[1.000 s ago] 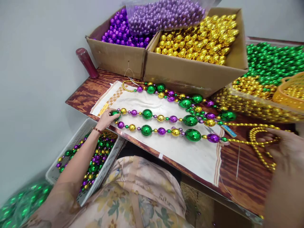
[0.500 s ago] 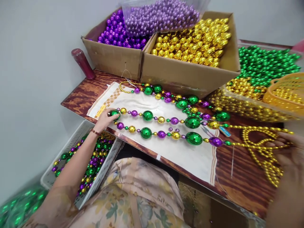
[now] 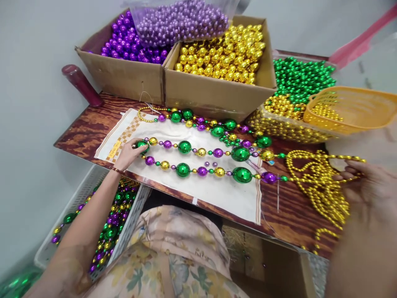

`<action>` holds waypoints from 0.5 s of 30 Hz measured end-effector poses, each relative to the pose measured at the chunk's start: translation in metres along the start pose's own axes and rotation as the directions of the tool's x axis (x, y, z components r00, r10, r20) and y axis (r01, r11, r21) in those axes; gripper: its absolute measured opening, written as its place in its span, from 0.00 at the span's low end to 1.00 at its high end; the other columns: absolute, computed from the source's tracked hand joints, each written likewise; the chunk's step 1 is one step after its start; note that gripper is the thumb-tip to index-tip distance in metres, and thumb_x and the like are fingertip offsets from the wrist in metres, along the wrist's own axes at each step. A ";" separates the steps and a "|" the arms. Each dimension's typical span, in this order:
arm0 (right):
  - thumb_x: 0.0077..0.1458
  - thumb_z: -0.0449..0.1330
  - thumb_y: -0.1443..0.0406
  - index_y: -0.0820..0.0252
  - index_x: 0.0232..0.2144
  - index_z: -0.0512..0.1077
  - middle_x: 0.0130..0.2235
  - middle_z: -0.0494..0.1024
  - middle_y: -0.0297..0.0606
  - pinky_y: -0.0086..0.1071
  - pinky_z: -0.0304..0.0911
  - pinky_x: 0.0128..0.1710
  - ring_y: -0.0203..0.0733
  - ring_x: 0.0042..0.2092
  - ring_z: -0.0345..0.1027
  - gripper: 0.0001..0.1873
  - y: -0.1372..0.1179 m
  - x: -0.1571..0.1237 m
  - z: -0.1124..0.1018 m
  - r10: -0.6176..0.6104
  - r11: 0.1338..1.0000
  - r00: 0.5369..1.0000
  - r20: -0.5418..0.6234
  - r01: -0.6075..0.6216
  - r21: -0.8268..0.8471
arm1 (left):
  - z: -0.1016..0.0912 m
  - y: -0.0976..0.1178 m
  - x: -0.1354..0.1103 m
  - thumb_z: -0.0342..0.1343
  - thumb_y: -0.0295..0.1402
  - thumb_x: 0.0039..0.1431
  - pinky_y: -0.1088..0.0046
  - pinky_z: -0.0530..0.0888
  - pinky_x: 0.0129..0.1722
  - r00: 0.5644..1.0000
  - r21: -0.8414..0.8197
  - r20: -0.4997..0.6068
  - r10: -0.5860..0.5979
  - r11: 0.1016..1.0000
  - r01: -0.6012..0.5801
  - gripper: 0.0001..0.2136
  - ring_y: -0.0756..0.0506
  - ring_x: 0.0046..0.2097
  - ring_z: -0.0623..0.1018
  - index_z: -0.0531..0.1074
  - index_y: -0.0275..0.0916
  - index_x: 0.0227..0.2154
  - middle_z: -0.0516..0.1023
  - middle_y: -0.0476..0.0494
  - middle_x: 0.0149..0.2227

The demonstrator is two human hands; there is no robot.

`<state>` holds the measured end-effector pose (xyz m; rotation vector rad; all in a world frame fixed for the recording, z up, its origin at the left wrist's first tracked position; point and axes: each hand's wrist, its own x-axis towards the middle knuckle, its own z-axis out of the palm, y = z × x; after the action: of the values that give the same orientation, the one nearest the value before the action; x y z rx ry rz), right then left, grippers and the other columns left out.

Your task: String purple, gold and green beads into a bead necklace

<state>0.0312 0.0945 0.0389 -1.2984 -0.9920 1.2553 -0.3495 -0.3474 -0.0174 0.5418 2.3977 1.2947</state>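
A bead necklace [image 3: 184, 147] of green, purple and gold beads stretches in two near-parallel strands over a white towel [image 3: 229, 205]. At its left end, my left hand [image 3: 129, 151] is closed around a large green bead. The strands' gold-bead end runs into my right hand [image 3: 362, 178], whose fingers pinch it; the hand is partly blurred. Below that hand lies a heap of gold bead strings [image 3: 322, 186]. Behind the stretched strands, another beaded strand [image 3: 217, 131] lies along the towel's far side. Two loose purple beads [image 3: 215, 164] rest between the strands.
Cardboard boxes hold purple beads [image 3: 124, 39] and gold beads [image 3: 223, 54]; a bag of lilac beads [image 3: 182, 22] sits on top. At right are green beads [image 3: 304, 78] and an orange basket [image 3: 353, 109]. A dark red bottle [image 3: 82, 85] stands left. Below, a white crate [image 3: 74, 207] contains necklaces.
The view has shifted, so the table and boxes sit further left. Both hands still hold the necklace's ends, and its two strands stay stretched. More of the gold bead heap shows.
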 end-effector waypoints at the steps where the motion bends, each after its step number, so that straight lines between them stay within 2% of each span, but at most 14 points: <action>1: 0.29 0.58 0.80 0.62 0.08 0.66 0.15 0.63 0.34 0.22 0.55 0.07 0.29 0.15 0.53 0.12 -0.001 0.001 -0.002 -0.013 1.000 0.999 0.034 0.013 -0.009 | 0.001 0.002 0.000 0.62 0.46 0.49 0.74 0.70 0.28 1.000 -0.003 0.005 -0.009 1.000 0.009 0.23 0.49 0.30 0.73 0.77 0.37 0.45 0.80 0.43 0.41; 6: 0.32 0.59 0.78 0.61 0.09 0.66 0.12 0.62 0.32 0.23 0.54 0.08 0.31 0.14 0.53 0.11 -0.003 0.005 -0.014 -0.089 0.996 0.985 0.149 0.091 -0.007 | 0.005 0.002 0.002 0.63 0.47 0.46 0.75 0.70 0.27 1.000 -0.003 -0.017 -0.019 1.000 0.019 0.25 0.49 0.30 0.73 0.77 0.35 0.45 0.80 0.42 0.42; 11: 0.33 0.61 0.78 0.62 0.10 0.65 0.13 0.63 0.32 0.24 0.52 0.09 0.31 0.14 0.53 0.12 -0.003 0.004 -0.016 -0.107 0.994 0.986 0.131 0.108 -0.004 | 0.010 -0.005 0.007 0.64 0.47 0.45 0.76 0.71 0.27 0.999 -0.034 -0.031 -0.027 0.999 0.026 0.27 0.49 0.31 0.74 0.77 0.36 0.46 0.79 0.42 0.41; 15: 0.34 0.61 0.78 0.62 0.11 0.64 0.13 0.62 0.31 0.24 0.50 0.10 0.31 0.14 0.54 0.13 -0.001 0.000 -0.016 -0.114 0.993 0.988 0.101 0.116 -0.016 | 0.014 -0.001 0.009 0.64 0.47 0.45 0.75 0.73 0.28 0.998 -0.075 -0.058 -0.027 0.997 0.023 0.27 0.48 0.32 0.74 0.77 0.35 0.45 0.79 0.43 0.39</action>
<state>0.0470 0.0930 0.0392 -1.1867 -1.1384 1.2329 -0.3508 -0.3337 -0.0270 0.4570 2.3846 1.4010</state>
